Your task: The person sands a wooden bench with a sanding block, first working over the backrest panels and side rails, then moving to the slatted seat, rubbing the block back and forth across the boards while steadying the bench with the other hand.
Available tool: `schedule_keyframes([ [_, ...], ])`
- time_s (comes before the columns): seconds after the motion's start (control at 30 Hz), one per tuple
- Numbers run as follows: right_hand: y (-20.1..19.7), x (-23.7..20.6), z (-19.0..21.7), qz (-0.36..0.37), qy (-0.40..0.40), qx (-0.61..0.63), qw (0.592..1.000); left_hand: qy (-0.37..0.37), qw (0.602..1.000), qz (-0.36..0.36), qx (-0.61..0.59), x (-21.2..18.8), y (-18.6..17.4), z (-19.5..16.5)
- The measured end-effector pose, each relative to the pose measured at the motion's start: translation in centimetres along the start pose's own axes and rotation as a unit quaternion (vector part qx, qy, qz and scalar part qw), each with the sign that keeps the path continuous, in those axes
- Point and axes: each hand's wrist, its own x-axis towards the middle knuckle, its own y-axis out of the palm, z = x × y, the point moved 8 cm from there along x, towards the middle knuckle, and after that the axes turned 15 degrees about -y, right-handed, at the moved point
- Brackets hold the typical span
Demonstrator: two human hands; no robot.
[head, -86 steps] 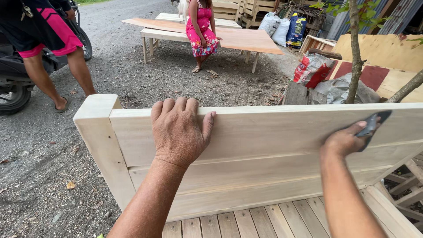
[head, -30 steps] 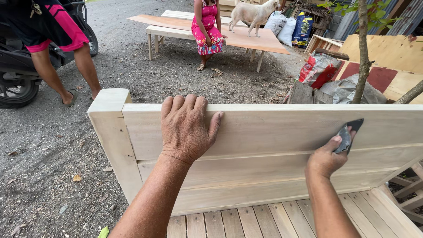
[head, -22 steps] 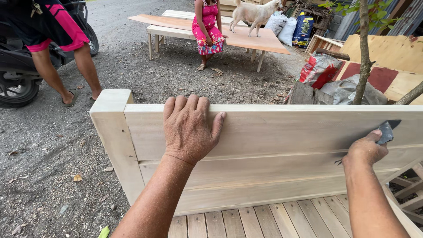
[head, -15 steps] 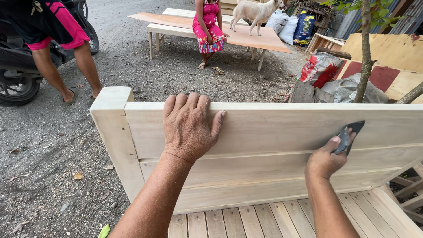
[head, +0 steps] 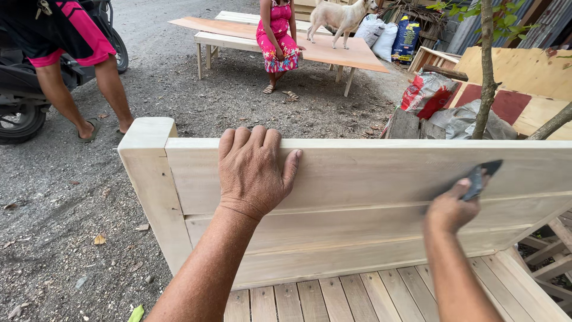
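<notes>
Sandpaper, a dark folded piece, is pinched in the fingers of the right hand and pressed against the inner face of the pale wooden panel, well off to the right of the left hand. That left hand lies flat and spread on the same panel, fingers hooked over its top edge, holding nothing but bracing the board. The two hands are far apart.

By the look of it, the step in hand is rubbing down the upper plank of this panel. A further stroke would call for steady flat pressure along the grain, with the left hand holding the panel firm.

Edges to mind: the top rim just above the left fingertips, the groove between the planks below both hands, and the square corner post to the left of the left hand. Between the hands the plank is bare and gives plenty of room for long passes. Below the wrists lies a slatted floor of the piece. Beyond the panel are gravel ground, a thin tree trunk, a low bench with a seated person and a dog.
</notes>
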Motion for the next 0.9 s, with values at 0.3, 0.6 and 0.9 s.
schedule_keyframes([
  [0.3,-1.7,4.3,-3.7,-0.075,0.233,0.034,0.969,0.010,1.000,-0.023,0.001,-0.1,-0.5,-0.2],
  [0.6,2.0,-0.7,3.8,0.008,-0.046,0.009,0.999,0.014,0.999,-0.026,-0.012,-0.3,-0.7,-0.2],
  [0.9,-0.2,7.7,-1.2,-0.039,0.053,0.102,0.993,0.018,1.000,-0.018,-0.005,-0.3,-0.5,-0.1],
])
